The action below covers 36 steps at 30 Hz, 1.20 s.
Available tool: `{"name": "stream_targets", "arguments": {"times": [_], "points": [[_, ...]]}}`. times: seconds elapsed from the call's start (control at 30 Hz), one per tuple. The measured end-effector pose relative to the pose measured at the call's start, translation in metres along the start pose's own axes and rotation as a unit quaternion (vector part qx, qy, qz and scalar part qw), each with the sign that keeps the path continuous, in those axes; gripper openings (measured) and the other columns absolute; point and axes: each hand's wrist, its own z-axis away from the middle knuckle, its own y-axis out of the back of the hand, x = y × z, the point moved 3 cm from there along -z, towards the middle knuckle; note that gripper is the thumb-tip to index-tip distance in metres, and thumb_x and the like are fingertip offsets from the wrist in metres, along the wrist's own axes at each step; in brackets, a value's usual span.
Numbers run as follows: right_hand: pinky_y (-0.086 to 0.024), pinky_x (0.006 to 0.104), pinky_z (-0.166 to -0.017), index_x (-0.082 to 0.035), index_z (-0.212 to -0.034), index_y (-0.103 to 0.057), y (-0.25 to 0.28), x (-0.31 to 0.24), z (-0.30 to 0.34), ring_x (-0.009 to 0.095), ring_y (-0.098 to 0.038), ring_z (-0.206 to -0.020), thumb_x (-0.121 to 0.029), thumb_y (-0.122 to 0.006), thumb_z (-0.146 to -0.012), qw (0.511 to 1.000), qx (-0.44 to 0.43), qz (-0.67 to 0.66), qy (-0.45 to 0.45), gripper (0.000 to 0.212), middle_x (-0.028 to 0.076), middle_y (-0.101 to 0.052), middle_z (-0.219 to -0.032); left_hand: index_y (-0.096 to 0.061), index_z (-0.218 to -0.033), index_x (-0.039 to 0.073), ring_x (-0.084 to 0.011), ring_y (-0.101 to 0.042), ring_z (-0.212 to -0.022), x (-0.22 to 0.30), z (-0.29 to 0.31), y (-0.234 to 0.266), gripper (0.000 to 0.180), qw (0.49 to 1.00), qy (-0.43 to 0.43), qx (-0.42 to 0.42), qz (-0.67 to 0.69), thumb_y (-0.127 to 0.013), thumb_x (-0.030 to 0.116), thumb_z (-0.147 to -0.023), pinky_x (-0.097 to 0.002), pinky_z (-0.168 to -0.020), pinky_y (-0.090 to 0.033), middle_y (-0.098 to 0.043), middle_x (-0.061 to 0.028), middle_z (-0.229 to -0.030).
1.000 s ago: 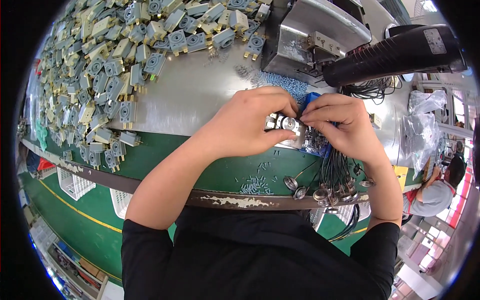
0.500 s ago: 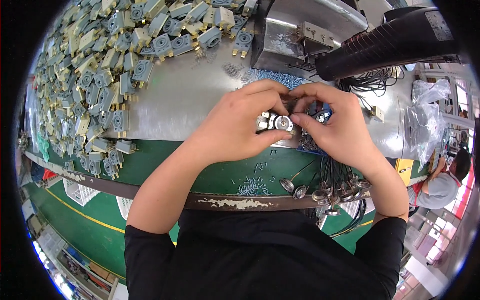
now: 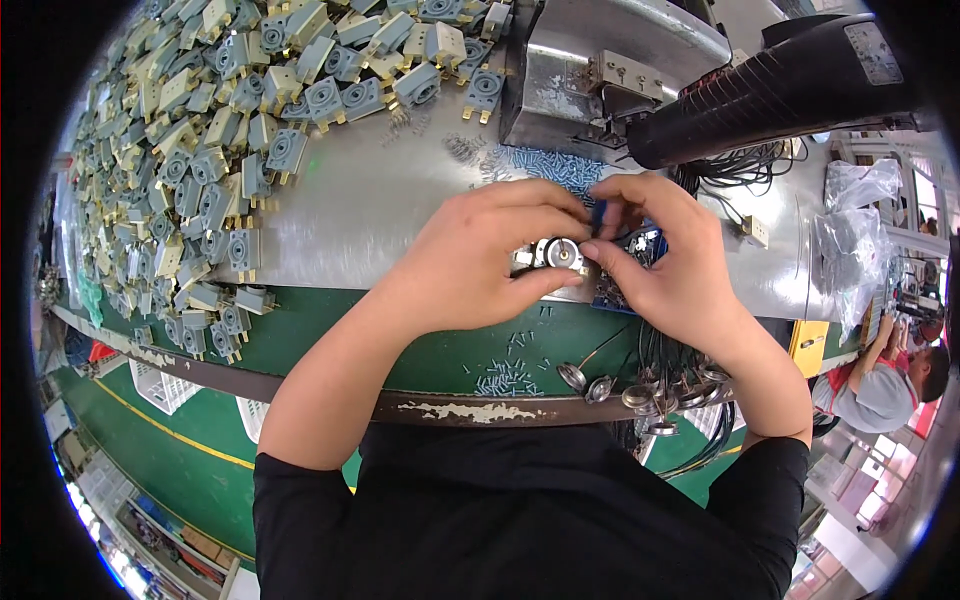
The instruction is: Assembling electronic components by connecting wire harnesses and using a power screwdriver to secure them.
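My left hand [image 3: 490, 250] is closed round a small part with a round metal disc [image 3: 562, 253] on top, held between thumb and fingers. Against the disc's right side rests the thumb of my right hand [image 3: 665, 255]. The right hand's fingers curl inward beside a bit of blue, and what they pinch is hidden. Under the right hand lies a blue-edged holder [image 3: 608, 290] with small metal pieces in it. Just beyond both hands is a pile of small bluish screws [image 3: 555, 168].
Grey-and-cream switch-like blocks [image 3: 210, 165] with brass tabs heap up at the left. A metal fixture [image 3: 610, 75] and a black ribbed tool [image 3: 770, 90] stand at the back right. Loose screws [image 3: 507, 380] and wired metal discs [image 3: 640, 395] lie along the near edge. A co-worker [image 3: 890, 390] sits at far right.
The fingers of both hands have parted slightly at the top, and a bit of blue now shows between them. The held part has shifted slightly left and its disc stays upward.
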Motion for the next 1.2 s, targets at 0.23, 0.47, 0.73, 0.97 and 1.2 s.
{"name": "stream_targets", "arguments": {"times": [0.23, 0.47, 0.73, 0.97, 1.2], "points": [[-0.047, 0.0287, -0.074, 0.007, -0.131, -0.059, 0.058, 0.012, 0.013, 0.019, -0.063, -0.090, 0.000, -0.075, -0.088, 0.936, 0.283, -0.027, 0.210, 0.046, 0.017, -0.068, -0.114, -0.077, -0.103, 0.002, -0.0319, -0.073, -0.102, -0.001, -0.005, 0.000, 0.030, 1.000, -0.025, -0.009, 0.008, -0.087, 0.008, -0.075, -0.0406, -0.087, -0.058, -0.076, -0.0113, -0.109], [-0.047, 0.0487, -0.110, 0.002, -0.156, -0.036, 0.078, 0.021, -0.066, 0.038, -0.062, -0.128, -0.078, -0.055, -0.095, 0.948, 0.052, -0.294, 0.105, 0.102, 0.025, -0.063, -0.134, -0.076, -0.102, 0.003, -0.0318, -0.074, -0.100, 0.000, -0.005, 0.005, 0.030, 0.999, -0.047, -0.004, -0.010, -0.088, 0.009, -0.076, -0.0404, -0.086, -0.059, -0.076, -0.0114, -0.106], [-0.050, 0.0392, -0.071, -0.002, -0.148, -0.041, 0.073, 0.001, -0.095, 0.023, -0.060, -0.074, -0.099, -0.037, -0.082, 0.843, 0.108, -0.510, 0.132, 0.118, 0.010, -0.058, -0.089, -0.077, -0.101, 0.004, -0.0305, -0.074, -0.100, 0.004, -0.006, 0.000, 0.029, 0.999, -0.031, 0.005, -0.011, -0.090, 0.009, -0.075, -0.0402, -0.086, -0.059, -0.077, -0.0101, -0.106], [-0.047, 0.0351, -0.045, 0.001, -0.134, -0.048, 0.058, -0.049, -0.107, 0.021, -0.054, -0.046, -0.085, -0.031, -0.098, 0.845, 0.414, -0.338, -0.009, 0.095, 0.008, -0.054, -0.062, -0.077, -0.102, 0.004, -0.0300, -0.074, -0.100, 0.003, -0.008, 0.001, 0.030, 1.000, -0.023, -0.004, -0.002, -0.090, 0.009, -0.074, -0.0402, -0.087, -0.059, -0.077, -0.0098, -0.106], [-0.048, 0.0360, -0.045, 0.002, -0.134, -0.048, 0.056, -0.039, -0.111, 0.022, -0.054, -0.045, -0.088, -0.031, -0.096, 0.857, 0.410, -0.313, -0.004, 0.099, 0.008, -0.054, -0.061, -0.076, -0.102, 0.006, -0.0281, -0.074, -0.097, 0.004, -0.009, 0.003, 0.024, 0.999, -0.034, 0.002, -0.013, -0.085, 0.016, -0.082, -0.0399, -0.084, -0.059, -0.076, -0.0058, -0.106]]}}
